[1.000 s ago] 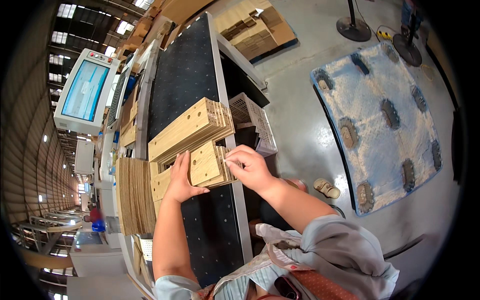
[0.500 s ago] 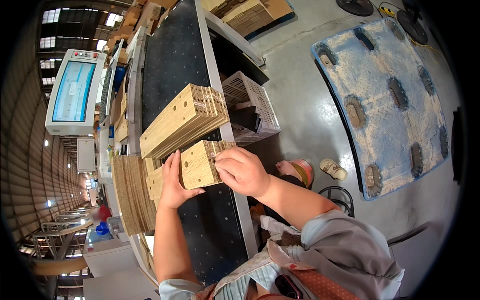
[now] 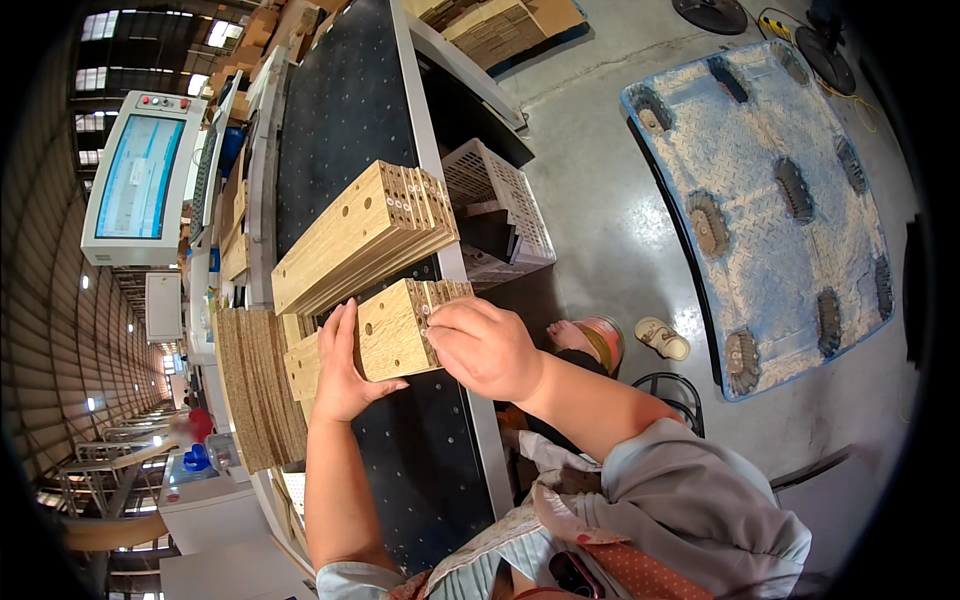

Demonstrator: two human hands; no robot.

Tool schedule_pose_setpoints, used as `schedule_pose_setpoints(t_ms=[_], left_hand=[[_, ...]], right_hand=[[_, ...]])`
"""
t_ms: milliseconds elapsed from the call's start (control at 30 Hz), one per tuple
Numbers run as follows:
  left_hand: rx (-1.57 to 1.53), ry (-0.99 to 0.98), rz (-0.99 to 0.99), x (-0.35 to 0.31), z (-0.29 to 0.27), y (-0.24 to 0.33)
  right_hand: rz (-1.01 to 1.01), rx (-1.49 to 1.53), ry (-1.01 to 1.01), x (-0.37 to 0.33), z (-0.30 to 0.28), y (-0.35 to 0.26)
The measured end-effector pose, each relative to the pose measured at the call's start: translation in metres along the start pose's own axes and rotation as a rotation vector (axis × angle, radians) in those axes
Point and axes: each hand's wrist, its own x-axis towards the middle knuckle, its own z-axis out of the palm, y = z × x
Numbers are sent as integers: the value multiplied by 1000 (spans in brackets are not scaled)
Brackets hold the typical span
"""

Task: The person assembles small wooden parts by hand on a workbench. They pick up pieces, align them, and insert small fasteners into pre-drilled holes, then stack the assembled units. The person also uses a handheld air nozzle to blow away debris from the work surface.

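Note:
A short stack of drilled wooden boards (image 3: 392,335) lies across the black table, its ends toward the right. My left hand (image 3: 345,372) spans the stack, fingers at the far edge and thumb along the near edge, gripping it. At the stack's right end, the fingers of my right hand (image 3: 488,348) are pinched together against the drilled end faces. Whatever they hold is hidden or too small to name. Just beyond stands a taller stack of similar boards (image 3: 335,238), with small pale round pieces in several end holes.
A pile of board strips (image 3: 258,390) stands left of my left hand. The black dotted tabletop (image 3: 350,110) has a pale metal edge. Right of it are a grey plastic crate (image 3: 520,205) and a blue pallet (image 3: 770,220) on the floor. A monitor (image 3: 143,178) stands far left.
The whole view has shifted slightly left. My right hand's fingers have turned a little at the board ends. My left hand keeps its place on the stack.

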Motion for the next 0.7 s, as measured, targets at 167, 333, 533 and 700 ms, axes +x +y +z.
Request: schedule_pose_setpoints(t_ms=[167,333,533,700], left_hand=[[-3,-4,-12,0,0,1],[-33,11,-6,1,0,1],[-55,29,-13,-2,1,4],[-14,34,-5,1,1,8]], right_hand=[[2,-67,-103,-5,-3,-7],[69,-20,-116,-19,-6,-4],[205,-38,-277,-21,-4,-24],[277,218,-222,-25,-8,-10]])
